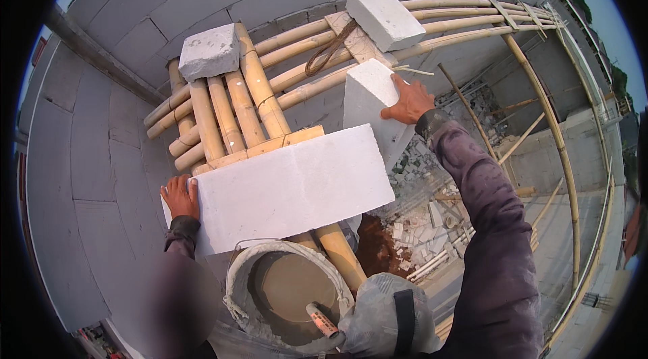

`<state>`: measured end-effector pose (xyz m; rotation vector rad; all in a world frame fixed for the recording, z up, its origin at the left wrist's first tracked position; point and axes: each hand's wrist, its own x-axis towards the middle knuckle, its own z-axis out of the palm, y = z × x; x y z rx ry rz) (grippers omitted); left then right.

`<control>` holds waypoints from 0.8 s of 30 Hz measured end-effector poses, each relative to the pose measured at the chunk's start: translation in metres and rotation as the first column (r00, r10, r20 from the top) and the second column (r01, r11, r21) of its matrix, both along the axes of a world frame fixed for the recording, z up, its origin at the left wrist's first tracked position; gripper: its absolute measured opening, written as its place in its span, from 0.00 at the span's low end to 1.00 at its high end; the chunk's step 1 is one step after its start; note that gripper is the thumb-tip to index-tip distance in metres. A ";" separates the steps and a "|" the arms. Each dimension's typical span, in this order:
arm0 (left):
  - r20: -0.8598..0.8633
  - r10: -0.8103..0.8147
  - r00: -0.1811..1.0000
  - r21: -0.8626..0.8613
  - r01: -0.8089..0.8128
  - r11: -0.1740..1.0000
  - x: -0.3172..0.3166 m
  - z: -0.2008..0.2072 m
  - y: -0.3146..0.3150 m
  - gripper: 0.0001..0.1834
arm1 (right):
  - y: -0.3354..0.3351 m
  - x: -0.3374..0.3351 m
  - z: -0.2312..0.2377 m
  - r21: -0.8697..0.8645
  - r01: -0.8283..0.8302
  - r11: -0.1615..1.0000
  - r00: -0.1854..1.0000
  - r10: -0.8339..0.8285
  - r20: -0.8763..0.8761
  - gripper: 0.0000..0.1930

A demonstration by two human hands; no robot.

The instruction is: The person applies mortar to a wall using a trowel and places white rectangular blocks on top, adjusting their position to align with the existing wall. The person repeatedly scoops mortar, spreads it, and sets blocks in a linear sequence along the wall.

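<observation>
A long white lightweight concrete block (290, 187) lies across the front of the bamboo poles. My left hand (181, 198) grips its left end, fingers at the edge and thumb against the face. Beyond the block's right end, a second white block (368, 92) is tilted up on end. My right hand (410, 100) holds this one by its upper right edge, thumb and fingers spread over it. Just below the long block is a bucket (236, 278) of grey, watery mortar. A tool handle (322, 320) leans out over the bucket's rim.
Bamboo poles (297, 75) form the scaffold platform, with a broken block (210, 52) and a whole block (385, 20) on it. A brown rope (329, 50) lies between them. Block walls (94, 136) rise left and behind. Rubble (432, 224) lies far below on the right.
</observation>
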<state>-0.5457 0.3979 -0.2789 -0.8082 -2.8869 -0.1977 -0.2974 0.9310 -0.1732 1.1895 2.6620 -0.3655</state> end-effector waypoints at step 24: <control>0.748 -0.481 0.457 0.580 -0.100 0.808 0.135 0.119 0.201 0.35 | -0.169 0.046 0.563 0.252 -0.156 0.955 0.966 0.200 -0.164 0.49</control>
